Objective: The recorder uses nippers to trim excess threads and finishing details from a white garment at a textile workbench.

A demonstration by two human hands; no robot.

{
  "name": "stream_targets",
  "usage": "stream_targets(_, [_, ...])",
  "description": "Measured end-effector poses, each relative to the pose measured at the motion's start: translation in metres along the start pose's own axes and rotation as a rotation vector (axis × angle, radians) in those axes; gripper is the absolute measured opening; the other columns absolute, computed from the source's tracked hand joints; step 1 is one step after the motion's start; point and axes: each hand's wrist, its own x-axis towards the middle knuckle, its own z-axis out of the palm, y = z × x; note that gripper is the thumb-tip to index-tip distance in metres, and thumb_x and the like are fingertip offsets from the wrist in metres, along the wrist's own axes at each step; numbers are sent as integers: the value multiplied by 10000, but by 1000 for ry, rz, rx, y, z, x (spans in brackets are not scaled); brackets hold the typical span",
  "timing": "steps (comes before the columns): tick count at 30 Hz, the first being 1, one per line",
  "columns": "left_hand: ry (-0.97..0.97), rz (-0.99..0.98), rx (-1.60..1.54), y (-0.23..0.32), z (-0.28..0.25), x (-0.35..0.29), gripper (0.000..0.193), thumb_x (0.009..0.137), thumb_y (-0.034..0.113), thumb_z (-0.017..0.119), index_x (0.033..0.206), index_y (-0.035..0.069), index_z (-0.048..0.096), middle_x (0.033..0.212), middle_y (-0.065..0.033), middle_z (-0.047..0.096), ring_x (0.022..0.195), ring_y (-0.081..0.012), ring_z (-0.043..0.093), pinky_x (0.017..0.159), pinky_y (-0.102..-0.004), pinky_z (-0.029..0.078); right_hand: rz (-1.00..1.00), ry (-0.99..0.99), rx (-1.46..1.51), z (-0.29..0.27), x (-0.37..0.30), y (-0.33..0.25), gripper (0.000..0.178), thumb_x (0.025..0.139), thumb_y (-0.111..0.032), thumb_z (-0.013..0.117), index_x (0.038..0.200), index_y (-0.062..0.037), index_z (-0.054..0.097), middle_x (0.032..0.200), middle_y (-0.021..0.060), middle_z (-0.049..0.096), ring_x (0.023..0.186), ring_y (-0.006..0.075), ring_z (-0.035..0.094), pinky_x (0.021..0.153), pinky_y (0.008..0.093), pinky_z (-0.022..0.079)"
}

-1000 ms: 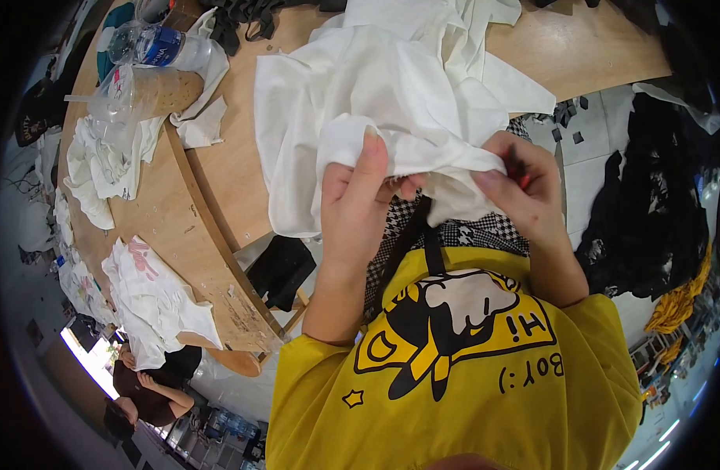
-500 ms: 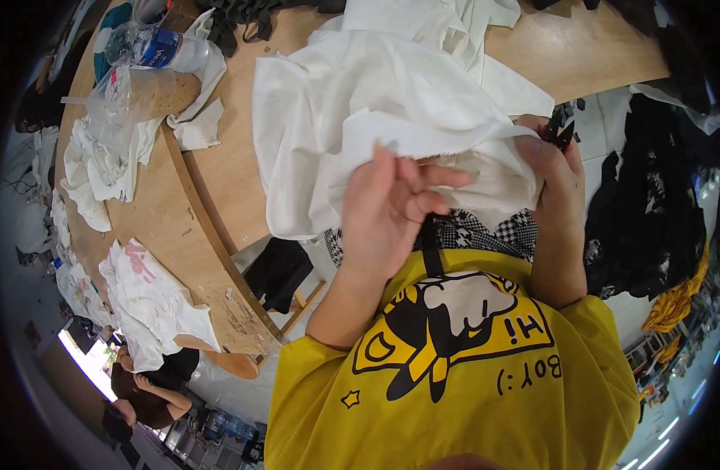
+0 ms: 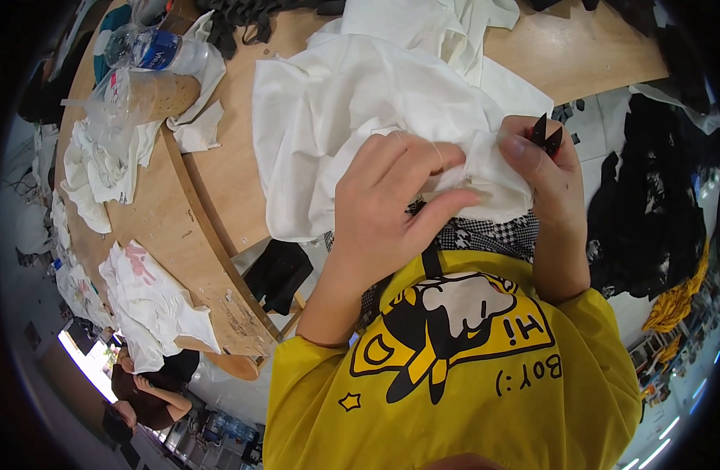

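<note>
While hands pinch garment, snips point up.

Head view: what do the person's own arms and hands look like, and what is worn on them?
Both forearms are bare, entering from the lower edge. The left hand and right hand wear no gloves, and no rings or watch show. Short sleeves of a yellow T-shirt with a black-and-white cartoon print end at the upper arms.

L hand, R hand: both grips pinched shut.
</note>
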Motion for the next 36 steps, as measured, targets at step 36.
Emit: stream_targets(36, [262,-480,-574,5,28,-12,174,728,-36,565,901,-46,578,681,-68,545,589,-87,462,514,-182,353,-348,183,-477,2,-14,29,157,764,-44,531,900,-3,462,655,-13,448,519,34,334,476,146,284])
